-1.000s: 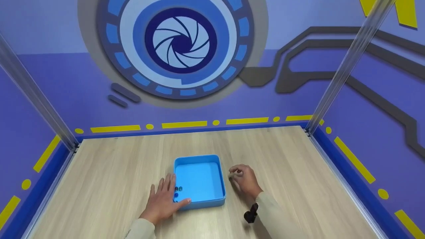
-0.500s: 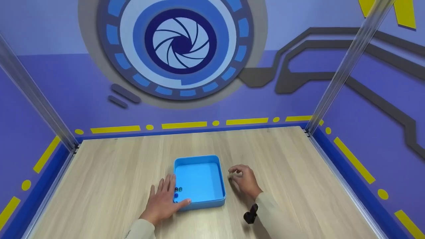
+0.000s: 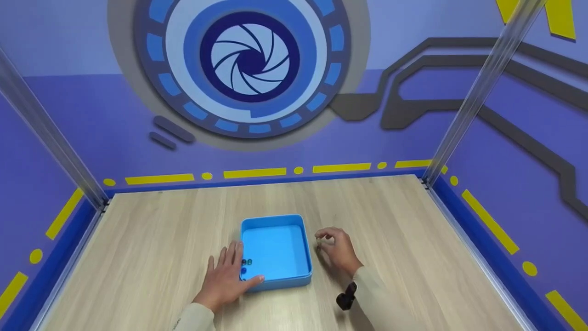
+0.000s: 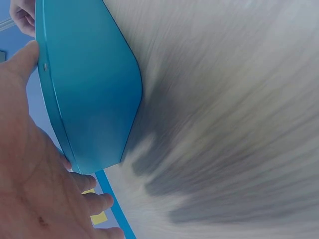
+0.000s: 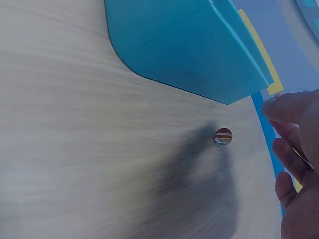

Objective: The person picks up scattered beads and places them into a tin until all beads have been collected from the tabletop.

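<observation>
A square light-blue tray (image 3: pixel 275 250) stands on the wooden table, with several small dark marbles (image 3: pixel 247 262) in its near left corner. My left hand (image 3: pixel 224 278) rests against the tray's left side, fingers extended, with the thumb over the near rim. In the left wrist view, the thumb touches the rim of the tray (image 4: pixel 89 84). Right of the tray hovers my right hand (image 3: pixel 339 250), its fingers loosely bent. A clear glass marble (image 5: pixel 223 137) with red and orange bands lies on the table below the fingertips (image 5: pixel 271 108), apart from them in the right wrist view.
The pale wooden table (image 3: pixel 156 243) is bordered by printed purple-blue panels (image 3: pixel 220 156) with metal posts (image 3: pixel 477 96) at the back corners. A small black device (image 3: pixel 347 296) sits at the right wrist.
My right hand has edged very slightly left, toward the tray. The left hand, the tray and the marbles in it stay in place.
</observation>
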Demonstrator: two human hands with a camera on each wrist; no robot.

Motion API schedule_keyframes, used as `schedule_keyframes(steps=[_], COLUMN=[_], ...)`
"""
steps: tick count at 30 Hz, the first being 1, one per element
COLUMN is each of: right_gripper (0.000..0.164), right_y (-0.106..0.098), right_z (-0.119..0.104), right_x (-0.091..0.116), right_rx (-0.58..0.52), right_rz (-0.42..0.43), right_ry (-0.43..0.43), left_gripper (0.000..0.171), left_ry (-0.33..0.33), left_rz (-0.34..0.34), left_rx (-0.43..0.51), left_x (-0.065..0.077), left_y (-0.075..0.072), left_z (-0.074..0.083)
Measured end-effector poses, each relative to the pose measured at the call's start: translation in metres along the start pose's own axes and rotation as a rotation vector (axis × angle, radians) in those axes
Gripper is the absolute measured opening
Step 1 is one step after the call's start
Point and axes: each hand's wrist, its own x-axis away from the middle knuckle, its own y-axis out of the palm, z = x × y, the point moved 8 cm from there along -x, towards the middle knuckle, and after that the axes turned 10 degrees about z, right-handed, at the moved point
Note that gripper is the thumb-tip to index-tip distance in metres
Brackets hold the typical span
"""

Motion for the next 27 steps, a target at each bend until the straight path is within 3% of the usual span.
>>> schedule_keyframes(steps=[12,27], right_gripper=[0.020,0.019], right_y=[-0.0022,-0.0047], right_z=[-0.0051,-0.0069], right_x=[0.0001,-0.0005], right_rx=[-0.003,0.021], right_rz=[0.023,0.040], right_ry=[-0.055,-0.056], left_gripper=[0.112,0.113], left_ry=[-0.001,-0.007], left_rz=[0.006,-0.007], left_rx=[-0.013,-0.019], left_x=[0.0006,-0.0006], left_y=[-0.0003,0.0019], left_z=[0.0010,-0.0016])
